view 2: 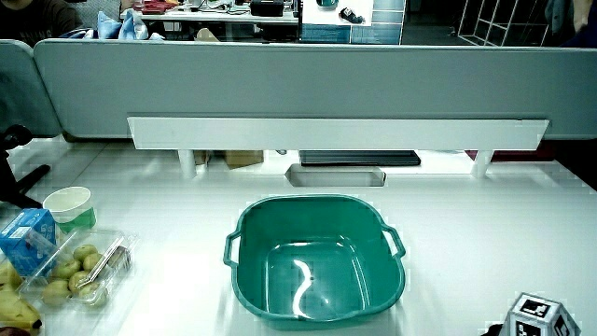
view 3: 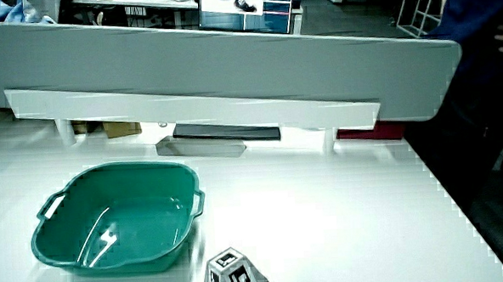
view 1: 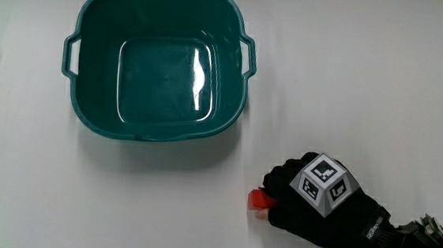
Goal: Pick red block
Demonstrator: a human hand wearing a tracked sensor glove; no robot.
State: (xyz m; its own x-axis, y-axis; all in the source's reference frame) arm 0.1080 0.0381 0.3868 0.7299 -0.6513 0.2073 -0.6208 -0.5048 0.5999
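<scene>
Main view: the red block (view 1: 259, 199) sits on the white table (view 1: 383, 89) at the fingertips of the gloved hand (view 1: 318, 207), nearer the person than the teal basin (view 1: 159, 60).
Hand: fingers curled onto the block (mostly hidden); whether it is truly gripped cannot be told.
Side views: only the patterned cube (view 2: 536, 315) (view 3: 230, 274) shows; block unseen.

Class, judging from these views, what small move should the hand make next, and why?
Probably close the fingers firmly on the red block and lift it. The hand already lies against the block on the table, nearer the person than the empty teal basin.
</scene>
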